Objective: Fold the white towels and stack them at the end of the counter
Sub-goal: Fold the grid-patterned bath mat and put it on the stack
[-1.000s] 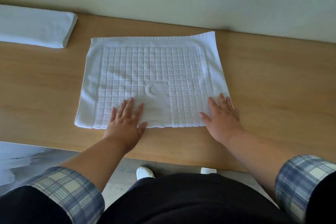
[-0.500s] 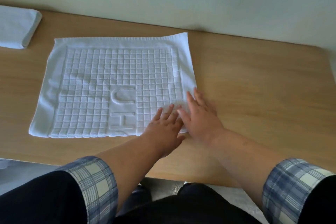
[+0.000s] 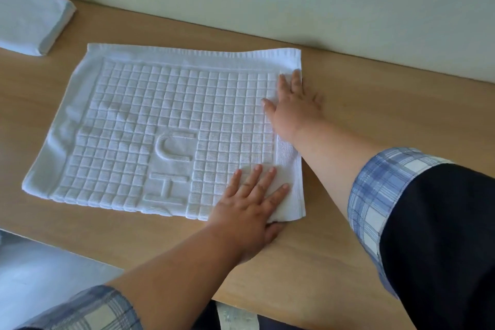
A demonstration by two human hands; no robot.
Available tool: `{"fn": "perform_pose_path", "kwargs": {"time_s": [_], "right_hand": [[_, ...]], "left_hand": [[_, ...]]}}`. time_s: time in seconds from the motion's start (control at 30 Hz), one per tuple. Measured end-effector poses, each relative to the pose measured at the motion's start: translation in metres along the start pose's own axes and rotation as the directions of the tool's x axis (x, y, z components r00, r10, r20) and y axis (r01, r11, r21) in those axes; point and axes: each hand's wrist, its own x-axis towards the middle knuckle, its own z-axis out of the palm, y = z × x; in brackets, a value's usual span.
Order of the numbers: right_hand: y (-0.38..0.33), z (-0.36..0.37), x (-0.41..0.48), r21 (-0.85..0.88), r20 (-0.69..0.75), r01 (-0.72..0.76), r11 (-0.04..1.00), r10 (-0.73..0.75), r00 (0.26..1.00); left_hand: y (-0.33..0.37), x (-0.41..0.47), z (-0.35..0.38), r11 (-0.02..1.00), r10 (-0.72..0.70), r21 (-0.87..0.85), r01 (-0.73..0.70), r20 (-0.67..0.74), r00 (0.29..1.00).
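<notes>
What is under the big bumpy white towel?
The wooden counter shows all around the towel, so it lies on that. Anything else beneath is covered. The left hand and right hand lie flat along its right edge.

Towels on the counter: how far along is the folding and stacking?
Done: one folded towel sits at the far left of the counter. In hand: the grid-patterned towel lies spread flat, left hand and right hand pressing its right edge. Left: folding it and stacking it.
</notes>
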Motion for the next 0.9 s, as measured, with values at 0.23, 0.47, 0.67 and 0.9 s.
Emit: {"fn": "perform_pose_path", "kwargs": {"time_s": [0.23,0.47,0.67,0.9], "right_hand": [[0.024,-0.003,0.01,0.039,0.019,-0.136,0.99,0.136,0.991],[0.025,-0.011,-0.029,0.312,-0.069,-0.09,0.946,0.117,0.991],[0.025,-0.007,-0.074,0.726,-0.042,-0.192,0.66,0.322,0.946],[0.006,-0.04,-0.015,0.713,0.001,-0.264,0.649,0.376,0.927]], "left_hand": [[0.021,0.003,-0.003,0.995,-0.088,-0.036,0.09,0.04,0.995],[0.034,0.004,-0.026,0.997,-0.039,-0.07,0.032,-0.104,0.994],[0.034,0.005,-0.047,0.916,-0.21,-0.38,0.131,-0.174,0.962],[0.018,-0.02,-0.057,0.809,-0.301,-0.576,0.116,-0.238,0.924]]}}
